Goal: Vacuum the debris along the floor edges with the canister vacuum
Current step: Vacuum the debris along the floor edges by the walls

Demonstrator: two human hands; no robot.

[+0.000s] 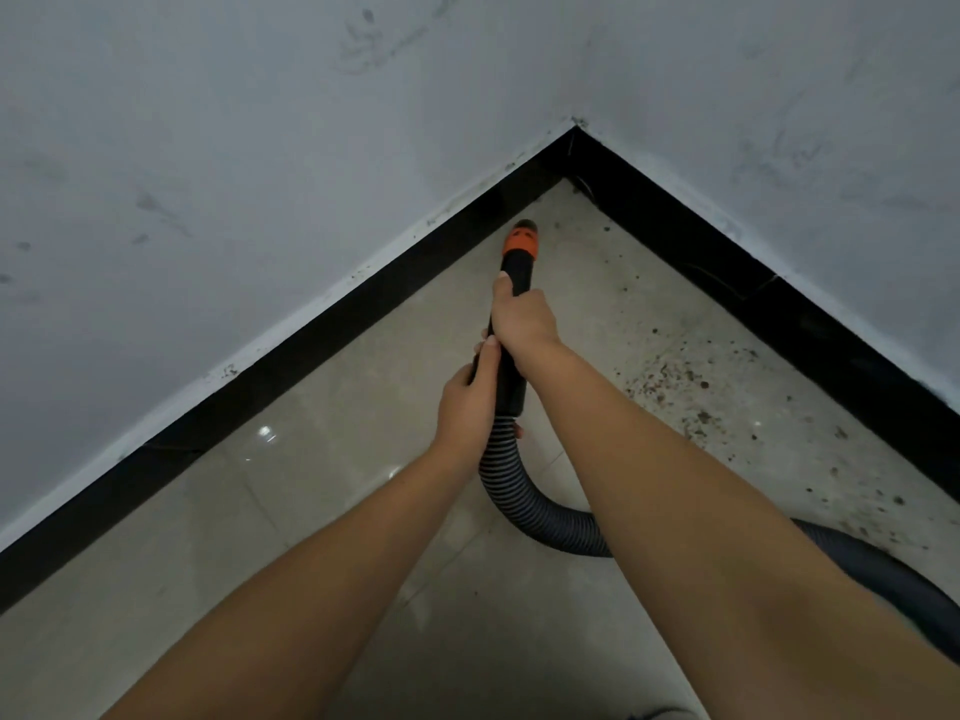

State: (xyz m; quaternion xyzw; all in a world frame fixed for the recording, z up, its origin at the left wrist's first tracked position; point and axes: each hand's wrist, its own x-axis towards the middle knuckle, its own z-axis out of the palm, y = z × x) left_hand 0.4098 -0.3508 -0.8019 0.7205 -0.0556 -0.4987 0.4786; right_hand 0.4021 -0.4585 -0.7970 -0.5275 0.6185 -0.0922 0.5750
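Observation:
A black vacuum wand (511, 371) with an orange nozzle tip (521, 240) points into a room corner, its tip near the floor by the left skirting. My right hand (522, 317) grips the wand high up. Lower down, my left hand (467, 402) grips the wand's end where the ribbed grey hose (524, 504) joins it. The hose curves down and off to the right behind my right forearm. Brown debris (670, 381) is scattered on the beige tile along the right skirting. The canister itself is out of view.
Black skirting (322, 345) runs along both pale walls and meets at the corner (574, 148). Glossy beige floor tiles (291, 511) fill the lower left. More specks of dirt (878, 506) lie by the right wall.

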